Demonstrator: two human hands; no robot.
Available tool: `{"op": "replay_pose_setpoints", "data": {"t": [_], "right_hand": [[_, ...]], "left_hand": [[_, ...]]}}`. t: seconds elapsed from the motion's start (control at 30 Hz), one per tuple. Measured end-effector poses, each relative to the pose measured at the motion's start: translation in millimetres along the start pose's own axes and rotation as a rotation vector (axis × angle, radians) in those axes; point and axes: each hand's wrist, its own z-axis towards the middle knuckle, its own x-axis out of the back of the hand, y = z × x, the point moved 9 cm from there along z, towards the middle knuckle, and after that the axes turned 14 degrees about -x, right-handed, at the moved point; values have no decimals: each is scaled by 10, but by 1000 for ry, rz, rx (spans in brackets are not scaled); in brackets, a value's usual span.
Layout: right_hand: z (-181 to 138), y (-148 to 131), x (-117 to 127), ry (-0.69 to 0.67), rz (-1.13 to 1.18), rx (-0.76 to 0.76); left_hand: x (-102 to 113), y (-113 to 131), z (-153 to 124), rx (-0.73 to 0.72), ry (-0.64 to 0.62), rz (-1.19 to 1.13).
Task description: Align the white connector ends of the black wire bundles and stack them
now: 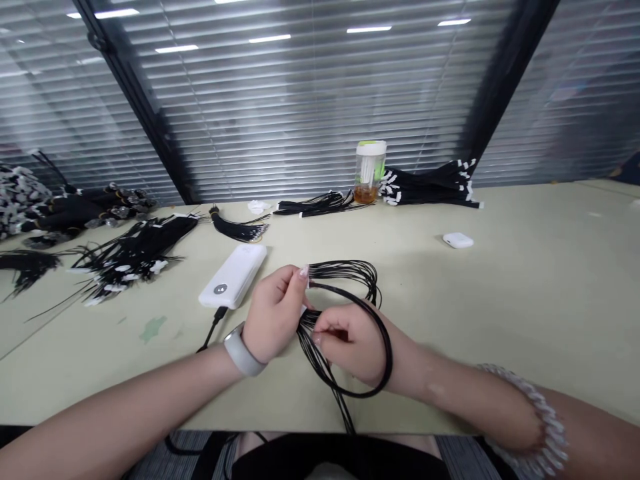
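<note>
We see smooth plastic with a soft gloss on the thick cable (390, 353), and much the same plastic look on the thin wires (345, 268). The power bank (235, 273) and the box (457, 240) look to us like smooth plastic, the strap (244, 352) matt and rubbery, and the bracelet (545, 427) ridged, clear and glossy. We find the table (450, 293) smooth and matt, the blinds (320, 100) faintly shiny, and the cup (371, 170) clear, whether glass or plastic we cannot tell.

Power bank (234, 275) left of cable coil (389, 348); bottle (370, 173) behind, seemingly touching bundles (430, 187) rightward.
</note>
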Motion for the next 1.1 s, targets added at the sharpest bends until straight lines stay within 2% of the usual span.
{"op": "replay_pose_setpoints", "data": {"t": [0.13, 0.2, 0.27, 0.37, 0.4, 0.47, 0.53, 0.6, 0.67, 0.73, 0.83, 1.0, 1.1], "right_hand": [[-47, -8, 200, -112, -177, 34], [-75, 42, 406, -156, -251, 15], [-72, 144, 684, -117, -306, -66], [-52, 241, 1131, 132, -327, -187], [-64, 224, 1258, 254, -299, -195], [-126, 107, 1402, 464, -169, -115], [-213, -41, 1412, 580, 18, 39], [-270, -119, 1353, 608, 187, 143], [-245, -112, 1243, 547, 305, 157], [-151, -81, 1065, 392, 337, 127], [-54, -48, 853, 248, 206, 102], [-55, -91, 767, 316, -113, 116], [-92, -177, 725, 340, -222, 161]], "left_hand": [[21, -65, 26, 57, 5, 12], [36, -100, 37, 77, 8, 16], [46, -136, 42, 97, 11, 4], [44, -192, 32, 138, 9, -24], [41, -198, 29, 139, 7, -28], [34, -187, 26, 118, 2, -23], [23, -165, 21, 89, -7, -10], [7, -141, 12, 66, -20, -2], [-10, -112, 7, 47, -33, -12], [-26, -90, 2, 46, -44, -40], [-37, -74, -1, 56, -53, -74], [-56, -87, 1, 62, -64, -99], [-76, -92, 1, 68, -75, -119]]}}
